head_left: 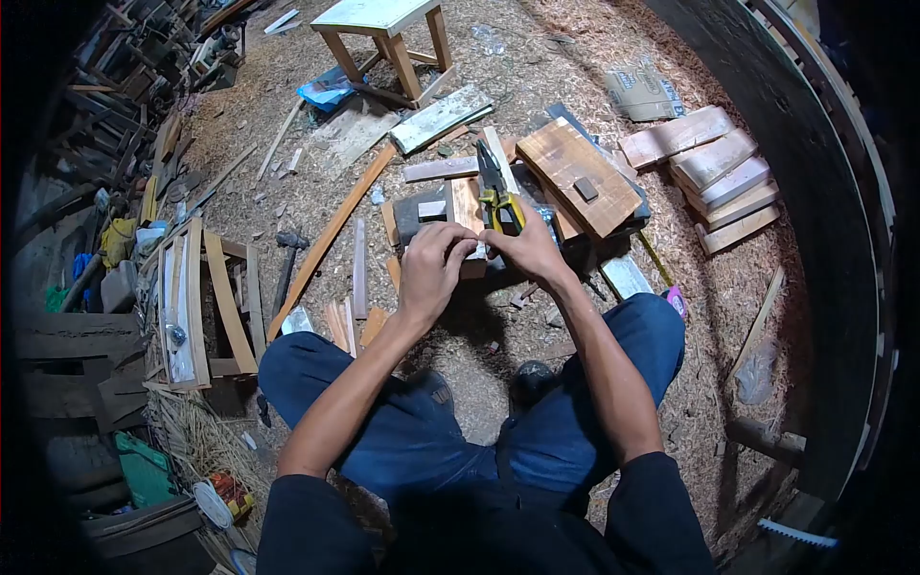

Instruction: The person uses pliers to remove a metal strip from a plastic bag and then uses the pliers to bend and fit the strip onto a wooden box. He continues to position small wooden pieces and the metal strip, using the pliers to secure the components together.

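My right hand [527,251] is closed around a pair of pliers [494,195] with yellow and black handles. Their dark jaws point away from me. Close beside it, my left hand [433,268] has its thumb and fingers pinched together, the fingertips almost meeting those of my right hand. Whatever lies between them is too small to make out. Just beyond both hands is a light wooden piece [467,203], partly hidden by them. A thick wooden block [580,172] lies to the right, with a small dark block [586,189] on top.
A hammer [288,251] and a long wooden strip [335,235] lie left on the shavings-covered floor. Stacked boards [733,172] are at the right, near a pink tape measure [677,300]. A white-topped stool [374,13] stands ahead. A wooden frame [196,307] is at left.
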A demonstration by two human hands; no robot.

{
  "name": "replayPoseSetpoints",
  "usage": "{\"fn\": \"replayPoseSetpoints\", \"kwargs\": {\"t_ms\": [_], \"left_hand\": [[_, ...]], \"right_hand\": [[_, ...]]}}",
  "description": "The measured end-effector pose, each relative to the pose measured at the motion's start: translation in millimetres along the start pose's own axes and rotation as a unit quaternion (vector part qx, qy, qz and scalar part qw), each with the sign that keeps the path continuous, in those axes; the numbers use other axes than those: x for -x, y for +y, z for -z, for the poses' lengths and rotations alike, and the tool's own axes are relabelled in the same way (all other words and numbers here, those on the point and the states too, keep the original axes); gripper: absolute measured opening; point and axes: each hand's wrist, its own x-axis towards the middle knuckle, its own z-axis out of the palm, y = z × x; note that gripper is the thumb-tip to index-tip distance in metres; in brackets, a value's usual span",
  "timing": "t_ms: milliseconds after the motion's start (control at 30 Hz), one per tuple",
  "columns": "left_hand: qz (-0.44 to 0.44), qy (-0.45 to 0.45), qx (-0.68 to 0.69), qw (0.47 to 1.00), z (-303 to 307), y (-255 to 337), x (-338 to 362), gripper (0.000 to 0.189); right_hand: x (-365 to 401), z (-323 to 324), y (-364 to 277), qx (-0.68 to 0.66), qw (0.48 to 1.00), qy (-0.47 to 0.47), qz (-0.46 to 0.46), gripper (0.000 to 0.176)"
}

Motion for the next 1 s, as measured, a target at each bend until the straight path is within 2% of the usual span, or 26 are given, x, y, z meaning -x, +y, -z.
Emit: {"fn": "replayPoseSetpoints", "kwargs": {"t_ms": [200, 300, 367, 467, 700, 767, 833, 900, 1000], "left_hand": [[0.033, -0.038, 0.019, 0.999, 7, -3, -3, 0.012], [0.024, -0.04, 0.004, 0.999, 9, -3, -4, 0.013], [0.009, -0.041, -0.017, 0.999, 8, -3, -3, 0.014], [-0.005, -0.017, -0.026, 0.999, 8, -7, -2, 0.014], [0.026, -0.038, 0.04, 0.998, 12, -13, -3, 0.012], [0.037, -0.041, 0.063, 0.997, 12, -16, -3, 0.011], [0.015, -0.019, 0.029, 0.999, 13, -18, -1, 0.011], [0.021, -0.013, 0.009, 1.0, 15, -19, 1, 0.011], [0.037, -0.008, -0.009, 0.999, 17, -21, 4, 0.012]], "right_hand": [[1, 0, 1, -0.005, 1.0, 0.003, 0.022, 0.055], [4, 1, -4, 0.055, 0.998, 0.004, 0.016, 0.054], [15, 1, -15, 0.185, 0.979, 0.079, 0.007, 0.055], [28, 5, -33, 0.189, 0.98, 0.061, -0.017, 0.056], [50, 8, -41, 0.175, 0.983, 0.032, -0.043, 0.062], [63, 9, -54, 0.257, 0.964, 0.038, 0.051, 0.065], [75, 4, -63, 0.275, 0.96, 0.026, 0.042, 0.068], [88, -4, -67, 0.267, 0.959, 0.07, 0.06, 0.069], [101, -16, -63, 0.261, 0.96, 0.073, 0.064, 0.069]]}}
